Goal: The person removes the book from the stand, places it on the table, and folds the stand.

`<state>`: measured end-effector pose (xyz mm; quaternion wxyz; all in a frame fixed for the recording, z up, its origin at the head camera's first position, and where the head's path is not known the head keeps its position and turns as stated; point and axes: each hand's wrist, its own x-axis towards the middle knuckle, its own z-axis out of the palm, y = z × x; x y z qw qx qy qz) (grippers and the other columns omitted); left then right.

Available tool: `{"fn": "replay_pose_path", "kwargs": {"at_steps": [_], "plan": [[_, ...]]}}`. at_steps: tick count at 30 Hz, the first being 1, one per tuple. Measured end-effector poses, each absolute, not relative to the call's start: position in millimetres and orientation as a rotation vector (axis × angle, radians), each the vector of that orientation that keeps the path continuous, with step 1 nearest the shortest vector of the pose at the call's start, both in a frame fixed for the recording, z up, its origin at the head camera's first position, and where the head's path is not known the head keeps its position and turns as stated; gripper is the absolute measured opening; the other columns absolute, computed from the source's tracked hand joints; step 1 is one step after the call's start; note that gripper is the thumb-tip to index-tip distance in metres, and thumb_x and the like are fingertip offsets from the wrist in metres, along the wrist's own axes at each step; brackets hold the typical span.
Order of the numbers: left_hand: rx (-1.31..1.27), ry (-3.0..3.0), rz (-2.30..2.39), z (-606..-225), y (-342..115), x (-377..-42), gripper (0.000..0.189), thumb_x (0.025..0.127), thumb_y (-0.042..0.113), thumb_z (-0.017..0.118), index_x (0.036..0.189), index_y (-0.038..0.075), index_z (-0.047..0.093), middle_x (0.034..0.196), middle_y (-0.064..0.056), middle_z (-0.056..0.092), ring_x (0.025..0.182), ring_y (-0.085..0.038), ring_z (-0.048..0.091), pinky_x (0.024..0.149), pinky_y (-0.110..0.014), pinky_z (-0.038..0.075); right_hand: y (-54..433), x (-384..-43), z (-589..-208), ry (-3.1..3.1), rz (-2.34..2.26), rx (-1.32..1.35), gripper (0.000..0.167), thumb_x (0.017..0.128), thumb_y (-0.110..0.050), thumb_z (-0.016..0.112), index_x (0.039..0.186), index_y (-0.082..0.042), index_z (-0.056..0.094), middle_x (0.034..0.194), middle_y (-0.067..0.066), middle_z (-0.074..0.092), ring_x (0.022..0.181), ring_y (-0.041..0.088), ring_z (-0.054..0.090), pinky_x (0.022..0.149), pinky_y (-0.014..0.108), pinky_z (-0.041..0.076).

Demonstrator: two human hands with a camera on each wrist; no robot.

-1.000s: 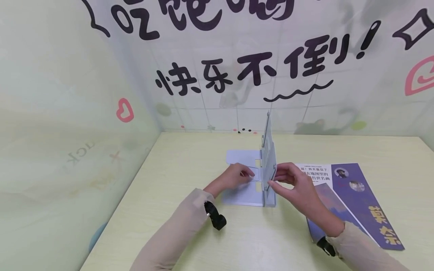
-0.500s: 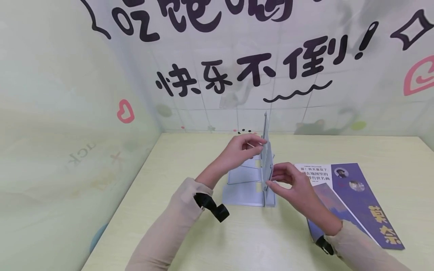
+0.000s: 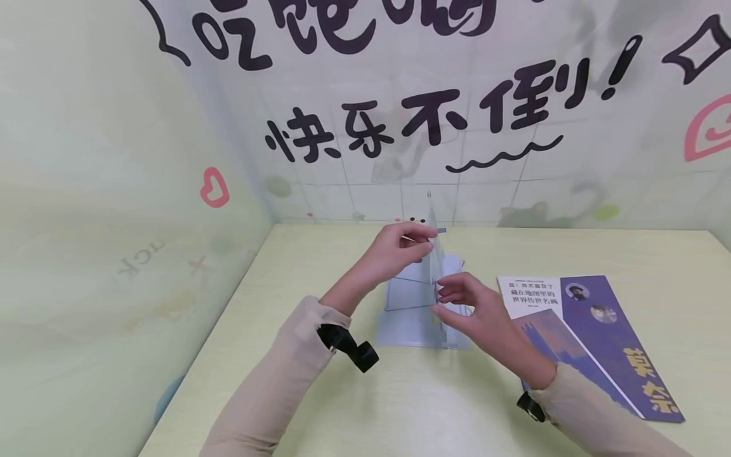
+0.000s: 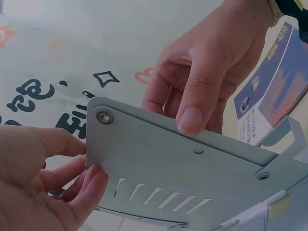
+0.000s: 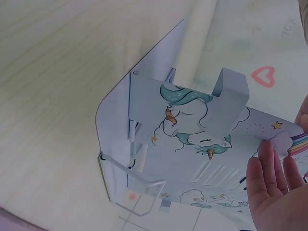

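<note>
A pale blue metal book stand stands on the table, its hinged panel [image 3: 436, 254] upright over the flat base [image 3: 400, 330]. The panel's front carries a unicorn print [image 5: 192, 115]; its back shows slots and rivets in the left wrist view. My left hand [image 3: 400, 244] pinches the panel's upper corner between thumb and fingers. My right hand [image 3: 476, 304] grips its near edge, the right thumb [image 4: 192, 113] on the back face and the fingers on the front. A bent wire loop [image 5: 149, 195] sticks out by the base.
To the right of the stand lies a purple and white book [image 3: 599, 336] with yellow lettering. The pale wooden table [image 3: 400, 406] meets a printed curtain [image 3: 342, 190] at the back and left. A black wrist camera [image 3: 348, 346] is strapped on my left sleeve.
My left hand has risen from the base to the panel's upper part. The panel has swung to the left, and my right hand has shifted left with it.
</note>
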<state>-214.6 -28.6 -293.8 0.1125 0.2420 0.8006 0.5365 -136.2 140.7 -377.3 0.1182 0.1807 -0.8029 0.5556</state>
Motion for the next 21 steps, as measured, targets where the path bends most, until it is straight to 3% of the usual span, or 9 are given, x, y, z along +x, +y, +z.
{"fn": "replay_pose_path", "kwargs": {"at_steps": [6,21], "plan": [[0.516,2.372,1.675,-298,-46,-212,0.028,0.088,0.006,0.059,0.114,-0.003,0.061,0.100,-0.013,0.061,0.089,-0.022,0.062,0.073,-0.028,0.053,126,-141,-378,-2.406,1.638,0.547,0.037,0.077,-0.012,0.074,0.110,-0.007,0.058,0.094,0.003,0.061,0.086,0.021,0.061,0.079,0.039,0.052],[0.060,2.342,1.782,-331,-104,-212,0.031,0.083,-0.005,0.057,0.114,-0.004,0.061,0.099,-0.014,0.057,0.087,-0.018,0.059,0.077,-0.028,0.052,86,-156,-394,-2.530,1.554,0.744,0.036,0.075,-0.007,0.074,0.109,-0.003,0.063,0.096,0.005,0.055,0.087,0.019,0.055,0.076,0.032,0.051]]}}
